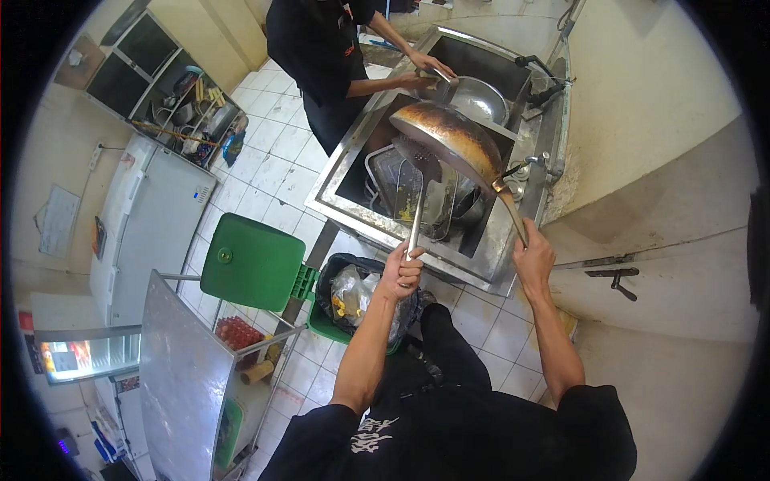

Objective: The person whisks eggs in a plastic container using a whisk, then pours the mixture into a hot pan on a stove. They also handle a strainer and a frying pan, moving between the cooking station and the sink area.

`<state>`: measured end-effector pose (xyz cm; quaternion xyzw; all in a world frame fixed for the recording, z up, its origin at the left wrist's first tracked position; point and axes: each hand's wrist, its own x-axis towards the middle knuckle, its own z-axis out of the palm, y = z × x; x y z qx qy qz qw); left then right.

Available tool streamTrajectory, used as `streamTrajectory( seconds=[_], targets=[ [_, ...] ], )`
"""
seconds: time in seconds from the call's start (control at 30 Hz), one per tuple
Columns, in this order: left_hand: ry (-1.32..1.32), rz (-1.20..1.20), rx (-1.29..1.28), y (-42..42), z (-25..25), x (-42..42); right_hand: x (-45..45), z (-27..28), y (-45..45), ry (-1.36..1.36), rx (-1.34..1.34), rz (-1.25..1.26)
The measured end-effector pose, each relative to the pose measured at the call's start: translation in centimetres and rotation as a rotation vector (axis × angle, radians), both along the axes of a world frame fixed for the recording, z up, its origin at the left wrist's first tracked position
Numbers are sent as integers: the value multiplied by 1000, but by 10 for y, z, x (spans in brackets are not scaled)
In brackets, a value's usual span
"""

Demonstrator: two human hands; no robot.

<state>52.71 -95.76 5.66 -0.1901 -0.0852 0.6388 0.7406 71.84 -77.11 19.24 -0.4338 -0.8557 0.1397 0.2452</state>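
My left hand (pixel 402 273) is closed around the long metal handle of a perforated skimmer (pixel 419 155). The skimmer's dark head reaches under the near rim of a scorched wok (pixel 448 129); whether they touch I cannot tell. By its long handle, my right hand (pixel 534 258) grips this wok, which is tilted above the near sink basin. Below both lie metal trays and baskets (pixel 409 192) with yellow food scraps, stacked inside the stainless steel double sink (pixel 361 211). The wok partly hides the basin's contents.
Across the sink a co-worker's hands (pixel 430 71) hold a shiny metal pan (pixel 481 101) at the far basin. A green bin (pixel 355 294) with its lid (pixel 252 261) flipped back stands before me. A faucet (pixel 532 161) is on the right; a steel table (pixel 186 379) is at left.
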Motion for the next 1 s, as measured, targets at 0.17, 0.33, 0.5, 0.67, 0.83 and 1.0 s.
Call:
streamTrajectory(
  seconds=[0.17,0.33,0.5,0.67,0.83,1.0],
  targets=[
    [40,-45,61,-22,20,-5,-4,-23,-29,2,-288,-87],
    [511,-91,-257,-50,69,-5,-12,-54,-61,146,-608,0],
    [1101,-18,-588,-65,100,7,-8,-83,-95,580,-1515,-59],
    [1537,20,-861,-50,95,27,-3,-113,-107,747,-1896,-95],
    [1922,121,-1024,-37,49,38,-15,-118,-99,766,-2064,-41],
    [2129,108,-1075,-28,-8,43,-22,-121,-90,671,-2071,-21]
  ],
)
